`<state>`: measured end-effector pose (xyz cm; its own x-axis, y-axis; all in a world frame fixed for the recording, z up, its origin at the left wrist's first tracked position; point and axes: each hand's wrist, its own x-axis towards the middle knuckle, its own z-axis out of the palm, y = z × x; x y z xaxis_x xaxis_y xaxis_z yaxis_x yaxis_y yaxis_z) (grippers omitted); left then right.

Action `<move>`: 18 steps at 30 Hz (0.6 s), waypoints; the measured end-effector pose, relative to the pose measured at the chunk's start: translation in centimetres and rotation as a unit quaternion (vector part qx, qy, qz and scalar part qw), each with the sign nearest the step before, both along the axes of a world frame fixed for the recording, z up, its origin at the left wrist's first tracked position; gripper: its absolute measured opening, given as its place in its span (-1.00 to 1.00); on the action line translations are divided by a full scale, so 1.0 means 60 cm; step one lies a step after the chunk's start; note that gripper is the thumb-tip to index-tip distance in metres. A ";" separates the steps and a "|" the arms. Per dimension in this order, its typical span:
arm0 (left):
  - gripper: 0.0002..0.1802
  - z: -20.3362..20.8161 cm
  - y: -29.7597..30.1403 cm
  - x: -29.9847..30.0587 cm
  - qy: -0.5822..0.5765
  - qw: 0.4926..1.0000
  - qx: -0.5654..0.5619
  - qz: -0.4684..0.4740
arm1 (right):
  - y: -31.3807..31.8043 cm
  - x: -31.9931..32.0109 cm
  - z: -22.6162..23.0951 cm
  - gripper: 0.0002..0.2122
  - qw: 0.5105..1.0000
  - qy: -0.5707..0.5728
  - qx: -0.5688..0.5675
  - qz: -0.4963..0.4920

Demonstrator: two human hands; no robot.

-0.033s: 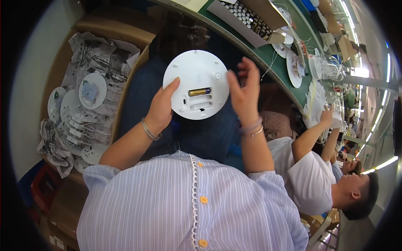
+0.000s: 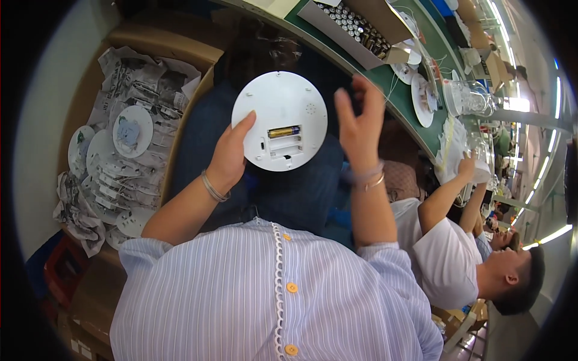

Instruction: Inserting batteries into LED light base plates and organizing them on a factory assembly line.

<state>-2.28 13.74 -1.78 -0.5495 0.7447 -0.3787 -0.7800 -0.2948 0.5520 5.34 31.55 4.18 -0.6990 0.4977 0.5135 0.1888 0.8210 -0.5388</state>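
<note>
My left hand (image 2: 232, 150) grips a round white plastic disc-shaped housing (image 2: 274, 102) by its left edge, thumb lying on the face. An open battery compartment (image 2: 286, 147) is sunk in its lower half. One gold and dark battery (image 2: 283, 132) lies in the top slot; the slots below it show no battery. Small holes form a round grille near the right edge. My right hand (image 2: 363, 126) is raised just right of the housing, apart from it. Its thumb and fingers are spread, slightly blurred, with nothing seen between them.
At my left stands a cardboard box (image 2: 208, 84) with newspaper and several white discs (image 2: 132, 147). A carton of batteries (image 2: 337, 45) sits on the green bench (image 2: 382, 78) ahead right, near more discs (image 2: 421, 102) and wires. A co-worker (image 2: 445, 253) sits at the right.
My right hand has moved right, away from the housing's edge. The housing has shifted very slightly left in my left hand.
</note>
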 end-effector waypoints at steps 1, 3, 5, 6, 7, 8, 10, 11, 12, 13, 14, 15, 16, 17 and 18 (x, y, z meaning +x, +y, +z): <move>-0.53 0.003 -0.001 -0.003 -0.011 1.000 0.004 0.011 | 0.028 -0.016 0.017 -0.74 0.996 0.010 0.085 -0.015; -0.53 0.004 -0.003 -0.003 -0.015 1.000 0.002 0.005 | 0.073 -0.049 0.038 -0.77 0.981 -0.020 0.185 -0.053; -0.53 -0.003 -0.004 -0.001 -0.025 1.000 -0.010 0.003 | 0.104 -0.081 0.037 -0.78 0.964 -0.069 0.237 -0.098; -0.53 -0.004 -0.004 0.001 -0.025 1.000 -0.009 0.002 | 0.109 -0.088 0.037 -0.78 0.964 -0.070 0.238 -0.099; -0.55 -0.005 -0.005 0.004 -0.029 0.999 -0.018 0.003 | 0.108 -0.096 0.037 -0.78 0.954 -0.117 0.246 -0.125; -0.57 -0.006 -0.006 0.005 -0.033 0.999 -0.027 0.004 | 0.108 -0.102 0.036 -0.78 0.941 -0.165 0.252 -0.151; -0.57 -0.011 -0.008 0.005 -0.036 0.999 -0.033 0.003 | 0.123 -0.107 0.030 -0.78 0.961 -0.147 0.189 -0.136; -0.57 -0.012 -0.008 0.005 -0.039 0.998 -0.039 0.002 | 0.132 -0.107 0.027 -0.77 0.976 -0.128 0.126 -0.121; -0.57 -0.012 -0.008 0.005 -0.040 0.998 -0.040 0.000 | 0.140 -0.104 0.024 -0.77 0.976 -0.130 0.125 -0.123; -0.55 -0.011 -0.009 0.003 -0.040 0.999 -0.034 0.003 | 0.145 -0.102 0.020 -0.77 0.987 -0.098 0.096 -0.088; -0.53 -0.010 -0.010 0.002 -0.040 0.999 -0.029 0.007 | 0.150 -0.101 0.016 -0.76 0.994 -0.065 0.066 -0.053; -0.53 -0.010 -0.009 0.000 -0.043 0.999 -0.032 0.006 | 0.155 -0.102 0.013 -0.76 0.998 -0.038 0.035 -0.035; -0.54 -0.009 -0.007 -0.001 -0.049 0.999 -0.016 0.017 | 0.158 -0.101 0.010 -0.78 0.999 -0.021 0.038 -0.026; -0.55 -0.007 -0.006 -0.002 -0.056 0.998 0.000 0.028 | 0.161 -0.101 0.008 -0.79 0.999 -0.004 0.040 -0.016; -0.56 0.001 -0.006 -0.004 -0.056 0.998 -0.002 0.017 | 0.166 -0.103 0.007 -0.78 0.999 -0.006 0.032 -0.018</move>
